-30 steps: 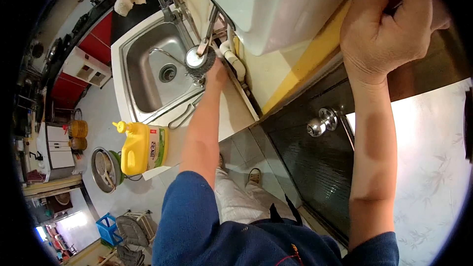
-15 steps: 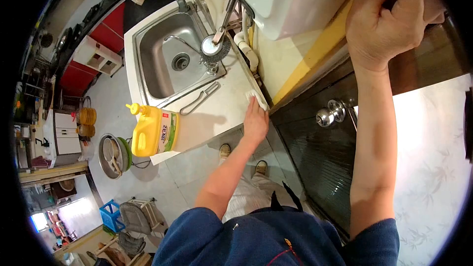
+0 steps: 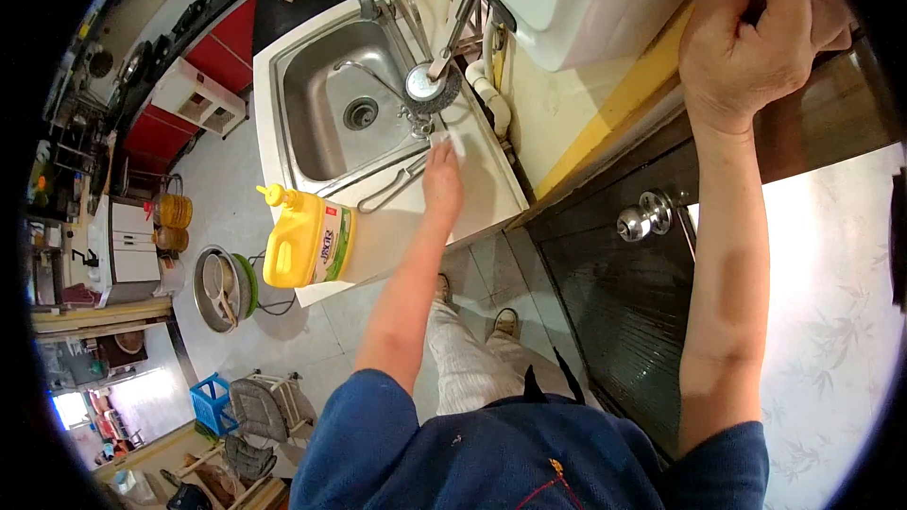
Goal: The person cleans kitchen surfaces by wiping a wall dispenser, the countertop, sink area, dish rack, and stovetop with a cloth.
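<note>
My left hand (image 3: 442, 187) is pressed down over a small white cloth (image 3: 454, 141) on the white countertop (image 3: 487, 200), beside the sink's near corner. A metal tool with a long loop (image 3: 380, 196) lies just left of this hand. Farther left stands a yellow pump jug (image 3: 300, 244) with a printed label. My right hand (image 3: 748, 47) is raised at the upper right by the door's edge, its fingers curled closed; what they grip, if anything, is hidden.
The steel sink (image 3: 326, 146) has a tap and a round dark brush (image 3: 433, 90) at its right rim. A white appliance (image 3: 576, 0) stands above a yellow ledge. A dark door (image 3: 609, 307) with a round knob (image 3: 647, 215) is on the right. Metal bowls (image 3: 219, 288) sit on the left.
My left hand has slid the white cloth from the counter's right edge up and left toward the sink. The right hand stays curled at the upper right. The view has shifted slightly.
</note>
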`<state>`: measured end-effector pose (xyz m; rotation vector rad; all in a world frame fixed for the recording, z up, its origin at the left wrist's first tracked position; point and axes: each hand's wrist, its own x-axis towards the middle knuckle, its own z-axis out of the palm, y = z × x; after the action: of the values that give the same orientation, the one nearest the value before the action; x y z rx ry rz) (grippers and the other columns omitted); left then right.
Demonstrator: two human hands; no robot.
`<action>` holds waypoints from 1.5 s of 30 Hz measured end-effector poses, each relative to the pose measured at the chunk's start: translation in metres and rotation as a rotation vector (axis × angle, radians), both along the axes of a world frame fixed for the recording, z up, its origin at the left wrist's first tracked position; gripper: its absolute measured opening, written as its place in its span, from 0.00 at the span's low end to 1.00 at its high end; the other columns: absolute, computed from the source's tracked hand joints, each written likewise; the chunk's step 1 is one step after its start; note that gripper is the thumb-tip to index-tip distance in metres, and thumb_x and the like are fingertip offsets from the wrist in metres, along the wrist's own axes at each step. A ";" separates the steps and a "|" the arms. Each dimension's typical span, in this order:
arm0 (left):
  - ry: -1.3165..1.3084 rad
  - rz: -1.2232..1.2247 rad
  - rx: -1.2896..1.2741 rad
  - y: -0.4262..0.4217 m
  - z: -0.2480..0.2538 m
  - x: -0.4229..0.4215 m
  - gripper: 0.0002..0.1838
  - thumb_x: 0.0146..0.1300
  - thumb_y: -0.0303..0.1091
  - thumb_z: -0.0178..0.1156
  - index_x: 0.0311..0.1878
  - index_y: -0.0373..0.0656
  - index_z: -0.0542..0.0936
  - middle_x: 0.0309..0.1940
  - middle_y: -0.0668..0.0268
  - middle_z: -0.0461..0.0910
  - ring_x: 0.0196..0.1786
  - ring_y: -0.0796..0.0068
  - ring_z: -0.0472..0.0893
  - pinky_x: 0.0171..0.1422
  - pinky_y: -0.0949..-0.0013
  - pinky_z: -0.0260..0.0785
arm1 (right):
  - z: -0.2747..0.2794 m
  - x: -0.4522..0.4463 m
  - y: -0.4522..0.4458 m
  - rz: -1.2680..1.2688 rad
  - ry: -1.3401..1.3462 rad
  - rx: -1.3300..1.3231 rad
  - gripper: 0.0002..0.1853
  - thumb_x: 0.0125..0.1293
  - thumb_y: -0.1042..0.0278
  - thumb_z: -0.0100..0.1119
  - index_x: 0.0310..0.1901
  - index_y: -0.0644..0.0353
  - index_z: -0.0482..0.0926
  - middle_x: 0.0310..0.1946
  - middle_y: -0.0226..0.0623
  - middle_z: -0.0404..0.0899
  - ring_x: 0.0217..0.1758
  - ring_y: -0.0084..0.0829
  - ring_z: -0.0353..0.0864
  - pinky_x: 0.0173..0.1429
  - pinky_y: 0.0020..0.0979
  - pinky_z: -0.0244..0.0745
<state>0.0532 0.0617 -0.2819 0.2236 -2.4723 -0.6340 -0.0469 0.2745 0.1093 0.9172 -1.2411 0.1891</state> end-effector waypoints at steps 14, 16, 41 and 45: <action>-0.100 -0.065 0.348 0.044 -0.005 0.037 0.20 0.50 0.15 0.51 0.48 0.34 0.78 0.44 0.50 0.78 0.46 0.49 0.77 0.53 0.56 0.69 | 0.001 -0.013 0.000 0.078 0.090 -0.024 0.06 0.49 0.81 0.51 0.22 0.58 0.69 0.51 0.42 0.76 0.54 0.34 0.68 0.60 0.32 0.53; 0.080 0.026 0.333 0.020 -0.001 0.006 0.19 0.50 0.15 0.52 0.46 0.35 0.79 0.44 0.50 0.79 0.44 0.50 0.77 0.51 0.56 0.69 | 0.001 -0.010 0.003 0.041 0.091 0.032 0.06 0.48 0.81 0.52 0.21 0.57 0.70 0.51 0.43 0.76 0.54 0.33 0.68 0.59 0.32 0.53; -0.168 -0.048 1.445 0.005 -0.013 0.043 0.17 0.59 0.22 0.59 0.53 0.36 0.74 0.45 0.63 0.79 0.43 0.69 0.79 0.44 0.68 0.73 | 0.000 -0.007 -0.003 0.016 0.106 -0.022 0.06 0.48 0.81 0.52 0.22 0.58 0.70 0.50 0.43 0.77 0.52 0.36 0.68 0.60 0.33 0.52; -0.069 0.235 0.225 0.003 0.028 0.042 0.18 0.57 0.24 0.60 0.53 0.40 0.76 0.43 0.59 0.75 0.40 0.63 0.77 0.47 0.62 0.71 | -0.001 -0.008 -0.005 0.056 0.059 -0.077 0.06 0.47 0.82 0.52 0.22 0.57 0.70 0.50 0.42 0.77 0.52 0.36 0.68 0.59 0.33 0.53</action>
<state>0.0954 0.0647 -0.2539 0.6223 -2.3878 -0.8127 -0.0552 0.2694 0.1080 0.8861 -1.1464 0.2508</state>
